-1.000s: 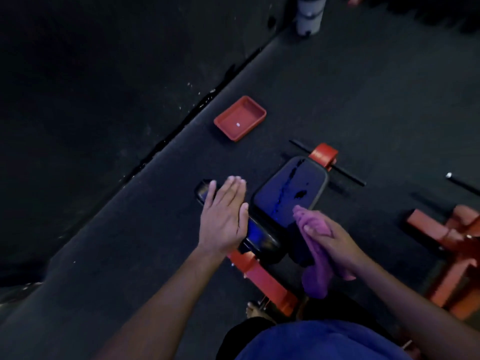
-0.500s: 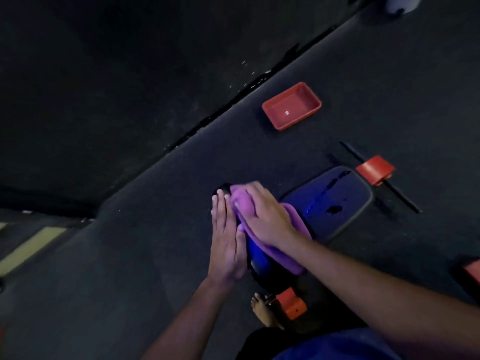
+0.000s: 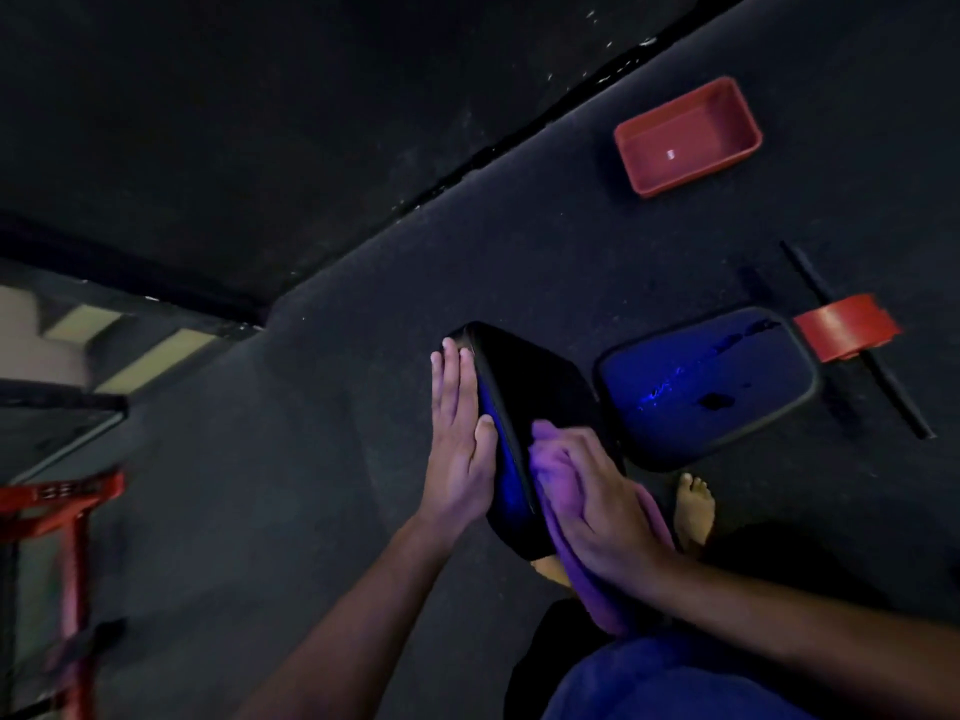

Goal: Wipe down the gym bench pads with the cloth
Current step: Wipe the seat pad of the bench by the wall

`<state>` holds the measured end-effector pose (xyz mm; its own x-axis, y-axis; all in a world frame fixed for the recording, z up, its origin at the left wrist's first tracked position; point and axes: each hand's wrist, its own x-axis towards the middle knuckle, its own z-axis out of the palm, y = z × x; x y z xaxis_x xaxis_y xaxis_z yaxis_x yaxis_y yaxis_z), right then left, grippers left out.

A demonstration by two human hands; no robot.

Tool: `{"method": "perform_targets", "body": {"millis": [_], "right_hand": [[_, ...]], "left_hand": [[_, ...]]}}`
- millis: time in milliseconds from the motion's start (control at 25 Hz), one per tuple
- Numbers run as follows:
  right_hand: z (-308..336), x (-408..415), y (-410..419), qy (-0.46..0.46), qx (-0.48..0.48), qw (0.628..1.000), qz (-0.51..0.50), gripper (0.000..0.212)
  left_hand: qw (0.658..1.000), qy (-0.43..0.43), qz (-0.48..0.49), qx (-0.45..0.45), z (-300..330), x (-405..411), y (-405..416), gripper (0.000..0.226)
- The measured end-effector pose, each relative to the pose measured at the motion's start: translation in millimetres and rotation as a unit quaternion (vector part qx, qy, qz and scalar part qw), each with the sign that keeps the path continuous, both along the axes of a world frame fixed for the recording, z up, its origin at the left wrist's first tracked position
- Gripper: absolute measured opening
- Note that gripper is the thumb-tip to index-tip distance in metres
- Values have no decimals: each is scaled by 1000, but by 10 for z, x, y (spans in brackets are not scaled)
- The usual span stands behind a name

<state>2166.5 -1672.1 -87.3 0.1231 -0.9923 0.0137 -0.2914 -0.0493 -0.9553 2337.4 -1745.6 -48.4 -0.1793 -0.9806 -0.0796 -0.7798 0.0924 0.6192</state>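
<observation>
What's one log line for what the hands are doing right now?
left hand: flat against back pad side | right hand: presses cloth on back pad | seat pad: untouched

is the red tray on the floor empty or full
Nearly empty: the red tray shows its bare bottom, with only one small white speck in the middle. What that speck is, cannot tell.

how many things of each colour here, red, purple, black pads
red: 3, the tray, the bench end bracket, the frame at far left
purple: 1, the cloth under the right hand
black: 2, the near pad steadied by the left hand, the far pad
total: 6
</observation>
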Motion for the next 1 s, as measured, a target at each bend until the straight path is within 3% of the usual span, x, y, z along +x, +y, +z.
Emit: {"method": "perform_targets", "body": {"millis": [120,240,320,400,560,640,760,880,1000], "right_hand": [[223,351,-1037,57,-65,995,-44,33],[-82,443,-2025,80,37,995,-44,21],[-492,353,-1946,77,98,992,-37,24],[-754,228,-1269,87,99,990,-44,29],[-254,36,11,11,95,994,-45,43],[86,149,-143,-1,30,998,-53,32],[195,451,-1191,51,-26,996,-74,31],[-226,440,-1903,65,68,993,-71,23],[-824,160,-1371,77,134,988,-8,17]], "left_hand": [[999,3,-16,-33,-30,14,-3,62],[1000,-13,-10,-23,-1,2,-4,61],[1000,-14,-5,-19,15,-12,9,61],[1000,-11,-4,-19,14,0,3,61],[1000,-1,2,-19,-7,0,-9,60],[1000,1,1,-22,-20,3,2,60],[999,-8,-12,-37,-44,26,-23,59],[999,-22,-1,-27,-9,-6,-13,60],[999,-17,-4,-32,30,-2,24,60]]}}
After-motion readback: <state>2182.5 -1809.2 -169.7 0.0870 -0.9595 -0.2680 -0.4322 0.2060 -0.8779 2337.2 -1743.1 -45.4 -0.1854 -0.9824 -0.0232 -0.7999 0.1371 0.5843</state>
